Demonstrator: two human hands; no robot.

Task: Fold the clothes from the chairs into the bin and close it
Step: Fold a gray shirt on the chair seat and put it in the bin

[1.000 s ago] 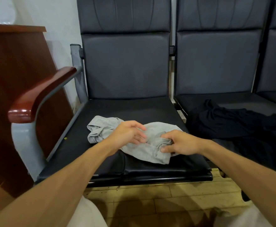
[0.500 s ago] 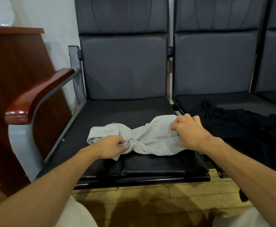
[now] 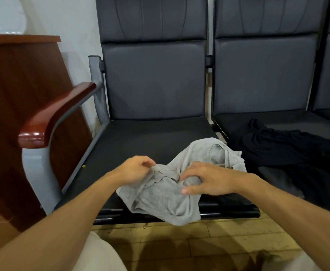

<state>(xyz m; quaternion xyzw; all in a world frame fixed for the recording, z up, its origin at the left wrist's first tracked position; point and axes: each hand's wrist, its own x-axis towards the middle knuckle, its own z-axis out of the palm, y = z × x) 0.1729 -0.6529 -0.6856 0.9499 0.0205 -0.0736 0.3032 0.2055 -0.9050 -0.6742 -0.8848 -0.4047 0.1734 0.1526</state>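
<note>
A crumpled grey garment (image 3: pixel 166 196) lies on the front of the left chair seat (image 3: pixel 140 141), and its lower part hangs over the seat's front edge. My left hand (image 3: pixel 134 170) pinches the garment's upper left edge with curled fingers. My right hand (image 3: pixel 207 179) hovers on the middle of the cloth, fingers bent and spread, thumb apart from them, fingertips touching the fabric. A black garment (image 3: pixel 289 153) lies spread out on the neighbouring seat to the right. No bin is in view.
A wooden armrest (image 3: pixel 54 114) on a grey metal frame stands left of the seat. Beyond it is a brown wooden cabinet (image 3: pixel 19 106). The floor (image 3: pixel 179 237) below is yellowish tile, and my knees show at the bottom edge.
The grey garment has been pulled right and toward me, and now hangs over the seat edge. My right hand came back from the far right end to its middle. My left hand shifted right.
</note>
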